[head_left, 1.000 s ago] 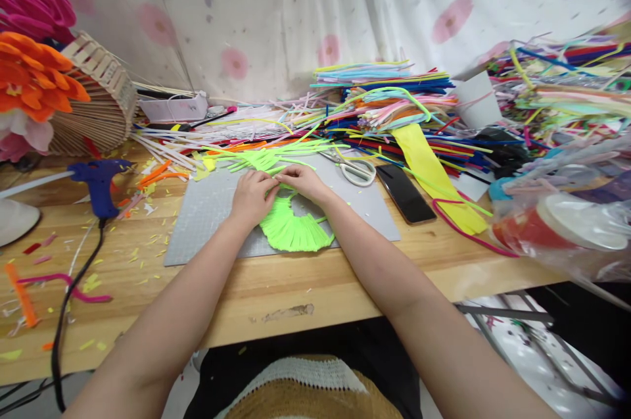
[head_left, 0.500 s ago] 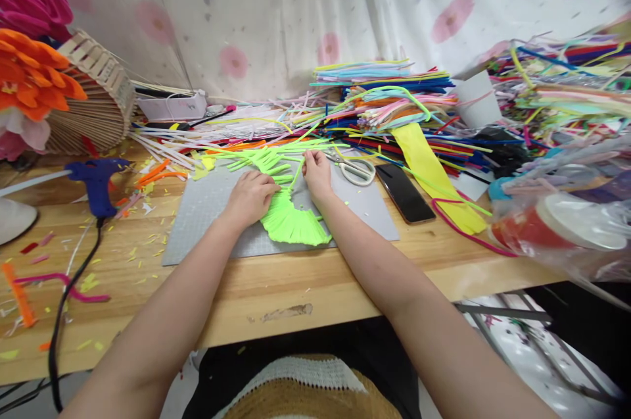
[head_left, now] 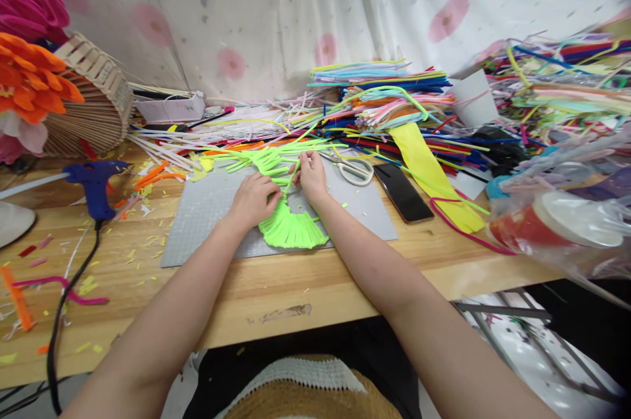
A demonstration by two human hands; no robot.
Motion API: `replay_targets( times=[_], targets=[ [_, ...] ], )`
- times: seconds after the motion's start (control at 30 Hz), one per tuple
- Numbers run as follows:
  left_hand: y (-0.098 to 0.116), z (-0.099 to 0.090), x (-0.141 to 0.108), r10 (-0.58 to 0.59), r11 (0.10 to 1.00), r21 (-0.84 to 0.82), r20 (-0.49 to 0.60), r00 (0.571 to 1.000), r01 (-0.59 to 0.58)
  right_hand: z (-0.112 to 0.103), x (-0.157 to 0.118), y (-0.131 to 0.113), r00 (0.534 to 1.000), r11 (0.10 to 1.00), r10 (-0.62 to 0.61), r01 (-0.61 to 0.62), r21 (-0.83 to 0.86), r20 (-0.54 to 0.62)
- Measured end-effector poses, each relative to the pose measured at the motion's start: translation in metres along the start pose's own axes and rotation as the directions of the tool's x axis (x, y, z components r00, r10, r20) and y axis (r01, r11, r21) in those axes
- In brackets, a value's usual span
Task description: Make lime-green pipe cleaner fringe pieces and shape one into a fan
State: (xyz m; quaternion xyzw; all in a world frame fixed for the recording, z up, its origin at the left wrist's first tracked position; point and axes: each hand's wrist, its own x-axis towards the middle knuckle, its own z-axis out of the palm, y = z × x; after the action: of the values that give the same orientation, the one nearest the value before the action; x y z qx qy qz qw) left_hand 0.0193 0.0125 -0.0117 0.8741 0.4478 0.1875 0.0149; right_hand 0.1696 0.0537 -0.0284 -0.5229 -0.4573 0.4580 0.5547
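Observation:
A fan-shaped piece of bright green pipe cleaners (head_left: 293, 228) lies curved over the grey cutting mat (head_left: 197, 215). My left hand (head_left: 256, 197) is closed at its upper left part, thumb and fingers pinching the green strands. Just right of it, my right hand (head_left: 311, 174) pinches a thin green pipe cleaner (head_left: 290, 183) that runs down toward the left fingertips. More loose green pipe cleaners (head_left: 269, 159) spread out beyond the hands. White-handled scissors (head_left: 355, 173) rest beside my right hand, their blades partly hidden.
At the left lies a blue glue gun (head_left: 93, 185) with a black cord. A phone (head_left: 403, 193) and a yellow strip (head_left: 434, 175) are to the right. Bundles of coloured pipe cleaners (head_left: 389, 103) line the back, and a plastic-wrapped cup (head_left: 557, 221) stands at the right edge.
My right hand has shifted slightly left and turned, its fingers now closer to my left hand. The left fingers have moved slightly down on the green piece.

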Motion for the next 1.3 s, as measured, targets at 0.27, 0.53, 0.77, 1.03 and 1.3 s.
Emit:
replay_targets(
  times=[0.27,0.53,0.77,1.03,1.3],
  targets=[
    [-0.005,0.004,0.007,-0.134,0.991,-0.014,-0.005,0.991,0.134,-0.001,-0.001,-0.005,0.996,0.991,0.039,-0.049,0.121,0.083],
    [-0.004,0.004,0.010,-0.078,0.995,0.059,0.017,0.997,0.077,-0.001,-0.011,-0.009,0.964,0.974,0.020,-0.079,0.214,0.265],
    [-0.010,0.010,0.007,-0.294,0.952,-0.122,-0.092,0.951,0.282,-0.002,-0.017,-0.016,0.910,0.991,0.114,-0.131,0.015,0.399],
    [-0.014,0.015,0.004,-0.454,0.856,-0.326,-0.104,0.885,0.401,-0.002,-0.014,-0.016,0.836,0.960,0.244,-0.137,-0.245,0.491],
    [-0.009,0.012,0.002,-0.456,0.854,-0.343,-0.135,0.879,0.391,0.003,-0.008,-0.005,0.868,0.922,0.244,-0.069,-0.381,0.432]
  ],
)
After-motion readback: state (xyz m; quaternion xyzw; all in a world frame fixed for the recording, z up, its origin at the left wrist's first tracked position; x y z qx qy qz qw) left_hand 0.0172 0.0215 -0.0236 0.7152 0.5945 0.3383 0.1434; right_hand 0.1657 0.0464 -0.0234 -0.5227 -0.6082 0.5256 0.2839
